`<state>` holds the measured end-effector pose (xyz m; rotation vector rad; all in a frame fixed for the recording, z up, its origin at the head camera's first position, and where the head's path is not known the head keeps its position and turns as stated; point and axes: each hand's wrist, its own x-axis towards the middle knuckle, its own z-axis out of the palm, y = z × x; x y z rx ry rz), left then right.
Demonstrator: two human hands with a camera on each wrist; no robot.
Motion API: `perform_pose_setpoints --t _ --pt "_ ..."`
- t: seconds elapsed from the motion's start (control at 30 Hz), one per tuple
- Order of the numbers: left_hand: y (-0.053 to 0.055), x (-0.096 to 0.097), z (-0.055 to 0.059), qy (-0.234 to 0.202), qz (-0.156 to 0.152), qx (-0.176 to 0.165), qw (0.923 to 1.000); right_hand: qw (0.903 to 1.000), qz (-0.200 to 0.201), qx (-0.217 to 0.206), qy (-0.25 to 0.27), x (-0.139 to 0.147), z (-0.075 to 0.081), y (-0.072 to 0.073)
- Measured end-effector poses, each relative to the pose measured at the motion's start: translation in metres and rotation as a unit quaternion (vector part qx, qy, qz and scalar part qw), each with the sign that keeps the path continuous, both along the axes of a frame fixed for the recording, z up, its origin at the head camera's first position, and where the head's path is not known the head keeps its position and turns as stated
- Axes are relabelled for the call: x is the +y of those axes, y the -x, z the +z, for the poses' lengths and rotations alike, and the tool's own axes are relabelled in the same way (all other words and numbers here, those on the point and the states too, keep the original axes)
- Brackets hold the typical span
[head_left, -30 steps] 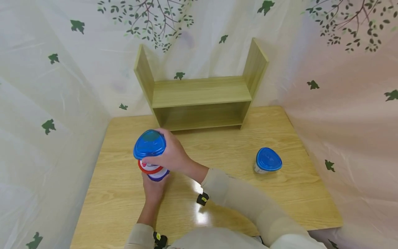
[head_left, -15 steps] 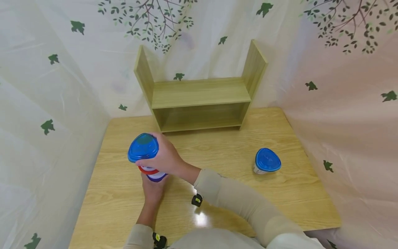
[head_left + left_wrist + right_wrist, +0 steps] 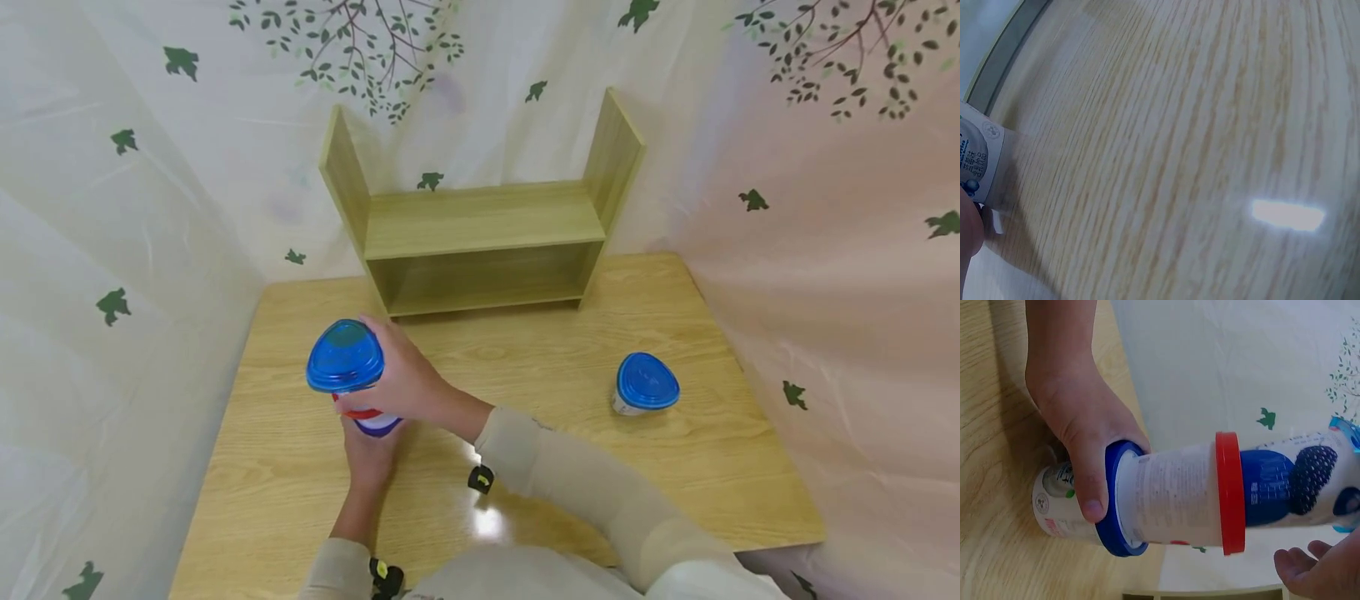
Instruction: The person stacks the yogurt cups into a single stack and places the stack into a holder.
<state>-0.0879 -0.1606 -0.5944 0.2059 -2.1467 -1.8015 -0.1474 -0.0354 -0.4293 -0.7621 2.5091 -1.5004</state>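
Observation:
Three printed white tubs stand in a stack at the table's left. The bottom tub (image 3: 1047,515) has a dark blue lid (image 3: 1129,547), the middle tub (image 3: 1175,500) a red lid (image 3: 1230,494). The top tub (image 3: 1266,487) bears a blackberry picture and, in the head view, a bright blue rounded-triangular lid (image 3: 345,358). My left hand (image 3: 369,462) grips the bottom tub around its lid, thumb across the rim. My right hand (image 3: 408,375) is curved around the top tub just below its lid. In the left wrist view only a corner of the bottom tub (image 3: 979,156) and a finger show.
Another blue-lidded tub (image 3: 647,385) stands alone at the table's right. A two-tier wooden shelf (image 3: 487,221) stands at the back against a leaf-patterned curtain (image 3: 450,100). The wooden table (image 3: 525,375) spreads between the stack and the lone tub.
The right hand and the top tub have shifted left and slightly toward me, mostly in the first half second. The left hand has stayed in place on the bottom tub.

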Motion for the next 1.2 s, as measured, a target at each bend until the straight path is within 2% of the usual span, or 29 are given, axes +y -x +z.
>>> perform_pose_setpoints --t 0.1,0.2,0.3,0.53,0.73,0.83,0.97,1.2 --pt "0.004 -0.002 -0.014 -0.002 0.005 -0.006 1.0 0.9993 0.034 0.013 0.003 0.018 -0.004 0.0" --pt "0.007 -0.005 -0.029 -0.004 0.008 -0.006 0.9999 0.9989 0.046 0.007 0.011 0.051 -0.011 -0.001" --pt "0.005 -0.004 -0.029 0.003 0.012 -0.021 0.9997 0.9996 0.029 0.002 0.006 0.09 -0.018 -0.001" --pt "0.002 -0.006 -0.024 0.007 0.013 -0.049 0.9987 0.9982 -0.001 0.04 -0.045 0.18 -0.033 0.0" --pt "0.004 -0.007 -0.025 0.015 0.012 -0.059 0.9981 0.9958 -0.064 0.005 -0.064 0.247 -0.042 -0.009" --pt "0.003 -0.007 -0.026 0.013 0.017 -0.067 0.9975 0.99 -0.117 -0.029 -0.072 0.279 -0.05 -0.016" --pt "0.001 -0.007 -0.027 0.009 0.016 -0.082 0.9964 0.9791 -0.177 -0.051 -0.086 0.318 -0.065 -0.025" --pt "0.002 -0.007 -0.024 0.013 0.022 -0.079 0.9965 0.9722 -0.214 -0.042 -0.085 0.364 -0.084 -0.031"
